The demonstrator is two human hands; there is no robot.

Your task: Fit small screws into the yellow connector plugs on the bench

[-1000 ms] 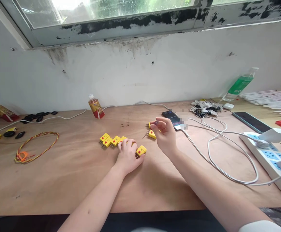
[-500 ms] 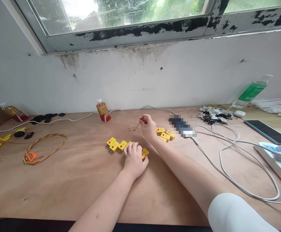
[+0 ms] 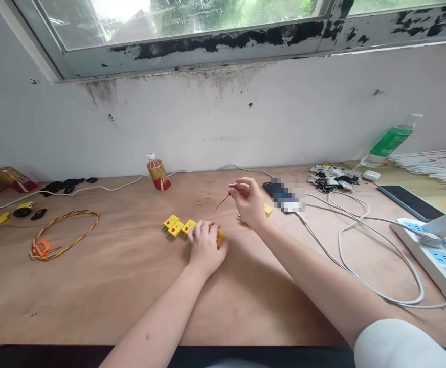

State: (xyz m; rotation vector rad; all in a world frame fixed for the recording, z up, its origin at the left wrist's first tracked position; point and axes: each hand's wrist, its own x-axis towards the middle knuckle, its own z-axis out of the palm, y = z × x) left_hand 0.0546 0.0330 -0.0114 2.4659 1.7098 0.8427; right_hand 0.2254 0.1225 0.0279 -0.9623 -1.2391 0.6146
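Several yellow plug pieces (image 3: 174, 227) with red dots and metal pins lie in a row at the middle of the table. My left hand (image 3: 206, 245) rests over the right end of that row, its fingers curled on a yellow piece (image 3: 220, 238). Above and to the right, my right hand (image 3: 248, 202) pinches a thin screwdriver (image 3: 223, 202), its tip pointing down and left. A few tiny screws (image 3: 203, 202) lie on the wood left of the tip. More yellow pieces (image 3: 268, 209) are partly hidden behind my right hand.
A drink bottle (image 3: 158, 173) stands near the wall. Coiled wire (image 3: 67, 227) lies at left. A phone (image 3: 280, 194), white cables (image 3: 346, 255), a power strip (image 3: 433, 255), another phone (image 3: 407, 202) and small black and white parts (image 3: 334, 179) are at right.
My right hand has moved right with the screwdriver, away from the small screws, and now covers more of the right-hand yellow pieces. The view has shifted slightly; my left hand stays at the row.
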